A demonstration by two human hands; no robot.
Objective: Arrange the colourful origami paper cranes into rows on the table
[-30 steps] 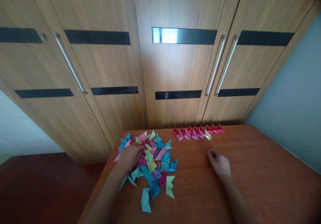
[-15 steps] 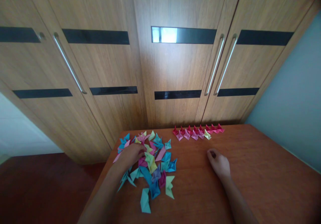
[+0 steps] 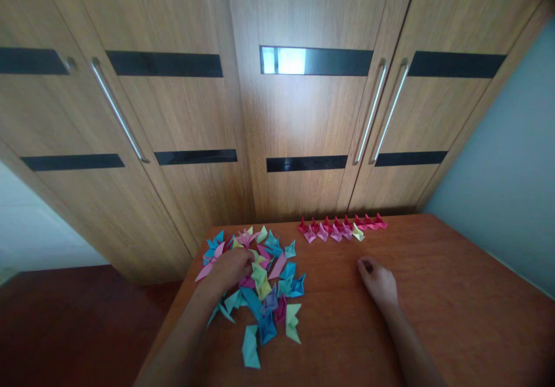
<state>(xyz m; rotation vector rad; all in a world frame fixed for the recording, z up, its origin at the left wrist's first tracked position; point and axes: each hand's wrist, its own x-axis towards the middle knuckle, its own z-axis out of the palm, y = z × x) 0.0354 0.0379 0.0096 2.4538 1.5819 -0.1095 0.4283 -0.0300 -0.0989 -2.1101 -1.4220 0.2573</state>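
My left hand point(image 3: 234, 266) reaches into a loose pile of folded origami paper pieces on the left of the table. Its fingers curl down among pink and pale green pieces; their tips and anything between them are hidden. Just right of it lies a yellow-green piece point(image 3: 261, 280). A pink strip-like piece point(image 3: 277, 265) and blue pieces point(image 3: 297, 284) lie beyond that. My right hand point(image 3: 378, 282) rests on the tabletop with its fingers curled in, and nothing shows in it. Ahead of it stand a back row of red pieces point(image 3: 336, 223) and a front row of pink pieces point(image 3: 322, 232), ending in one yellow piece point(image 3: 358, 232).
The brown wooden table point(image 3: 433, 306) meets a wooden wardrobe point(image 3: 303, 121) with metal handles point(image 3: 372, 112) at its far edge. A pale wall point(image 3: 503, 173) runs along the right. Left of the table is dark reddish floor point(image 3: 78, 323).
My left hand has shifted slightly to the right within the pile, uncovering more of a pink piece behind it. My right hand and the rows of pieces stay put.
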